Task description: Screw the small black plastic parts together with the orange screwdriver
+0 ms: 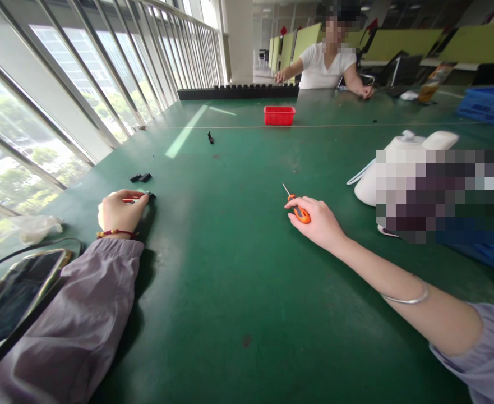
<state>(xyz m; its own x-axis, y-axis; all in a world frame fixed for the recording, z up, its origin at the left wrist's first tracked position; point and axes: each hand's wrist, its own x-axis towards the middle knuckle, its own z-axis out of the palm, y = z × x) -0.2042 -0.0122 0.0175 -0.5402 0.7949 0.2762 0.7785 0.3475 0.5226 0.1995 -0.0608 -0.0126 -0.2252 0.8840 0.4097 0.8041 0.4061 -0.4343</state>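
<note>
My left hand (119, 212) rests on the left side of the green table, its fingers pinched on a small black part (151, 196). A bit of red shows between those fingers; I cannot tell what it is. Just beyond lie a couple of small black pieces (141, 178). My right hand (320, 223) is closed around a screwdriver (301, 214) with an orange and grey handle. Its thin metal shaft points away from me, up and to the left. The two hands are well apart.
Farther off stand a small black piece (210, 137), a red bin (279, 116) and a long black rack (238, 92). A person (328, 64) sits opposite. A white bag-like item (368, 182) and a blue basket (488, 105) are right; a phone (22, 297) and cable lie left.
</note>
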